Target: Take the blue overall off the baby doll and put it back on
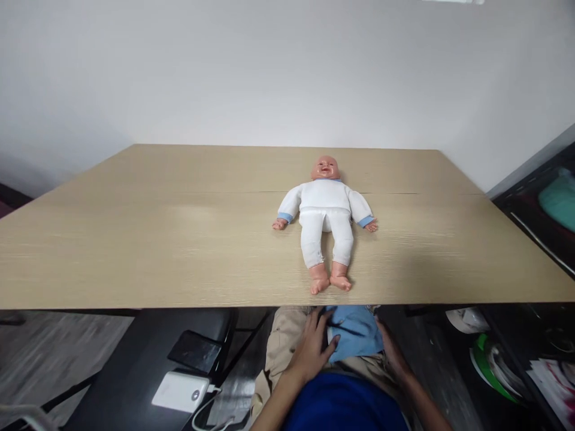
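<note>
A baby doll in white clothes with blue cuffs lies on its back on the light wooden table, head toward the wall, feet near the front edge. Below the table edge, a light blue cloth rests on my lap. My left hand lies on the cloth's left side with fingers spread, thumb touching the fabric. My right hand rests at the cloth's right edge; its fingers are partly hidden behind the cloth.
A black chair seat to my left carries a black phone and a white power bank with a cable. Dark shelving on the right holds a teal item, a green-rimmed object and papers.
</note>
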`<control>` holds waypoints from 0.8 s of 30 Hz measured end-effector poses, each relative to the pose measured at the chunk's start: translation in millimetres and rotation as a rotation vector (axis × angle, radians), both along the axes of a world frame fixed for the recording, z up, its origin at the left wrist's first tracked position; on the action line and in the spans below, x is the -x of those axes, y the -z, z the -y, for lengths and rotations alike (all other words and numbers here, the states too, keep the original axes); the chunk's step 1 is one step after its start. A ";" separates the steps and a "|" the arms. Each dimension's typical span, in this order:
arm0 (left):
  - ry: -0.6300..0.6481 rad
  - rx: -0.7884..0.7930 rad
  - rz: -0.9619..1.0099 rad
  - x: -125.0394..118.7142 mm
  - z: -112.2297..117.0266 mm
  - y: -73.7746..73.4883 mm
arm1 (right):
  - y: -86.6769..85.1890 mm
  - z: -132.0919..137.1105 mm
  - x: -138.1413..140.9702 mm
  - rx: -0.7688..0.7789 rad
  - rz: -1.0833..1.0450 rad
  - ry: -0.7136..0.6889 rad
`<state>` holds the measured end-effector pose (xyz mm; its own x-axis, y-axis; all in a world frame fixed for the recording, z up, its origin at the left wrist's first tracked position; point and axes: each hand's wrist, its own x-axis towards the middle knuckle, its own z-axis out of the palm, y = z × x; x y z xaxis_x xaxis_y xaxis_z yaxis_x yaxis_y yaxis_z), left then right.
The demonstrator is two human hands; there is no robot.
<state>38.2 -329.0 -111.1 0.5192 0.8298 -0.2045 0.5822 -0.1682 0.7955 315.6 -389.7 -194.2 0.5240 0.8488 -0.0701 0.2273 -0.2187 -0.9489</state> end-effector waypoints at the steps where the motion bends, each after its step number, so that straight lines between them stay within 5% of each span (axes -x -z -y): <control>1: -0.010 0.029 -0.034 -4.2 -5.7 1.4 | -1.7 -2.8 1.4 0.024 -0.002 0.007; 6: 0.033 0.193 -0.178 -25.8 -19.0 6.9 | -13.5 -10.0 22.8 0.070 -0.012 0.038; 10: 0.119 0.233 -0.185 -17.6 -12.9 -23.4 | -53.7 -3.9 45.5 -0.047 0.028 -0.077; 12: 0.247 0.256 -0.207 -1.5 -9.9 -59.7 | -93.2 -0.7 52.7 -0.133 0.098 -0.261; 15: 0.391 0.257 -0.218 27.1 -14.5 -138.9 | -168.2 -5.2 53.0 -0.265 0.174 -0.629; 19: 0.347 0.151 -0.046 49.5 -42.5 -246.1 | -264.2 -38.0 39.3 -0.404 0.245 -0.993; 21: 0.245 0.084 0.186 49.3 -63.7 -279.6 | -303.8 -63.3 33.0 -0.475 0.291 -1.101; 24: 0.068 -0.120 0.463 39.0 -104.4 -304.1 | -354.2 -103.7 30.0 -0.617 0.294 -1.190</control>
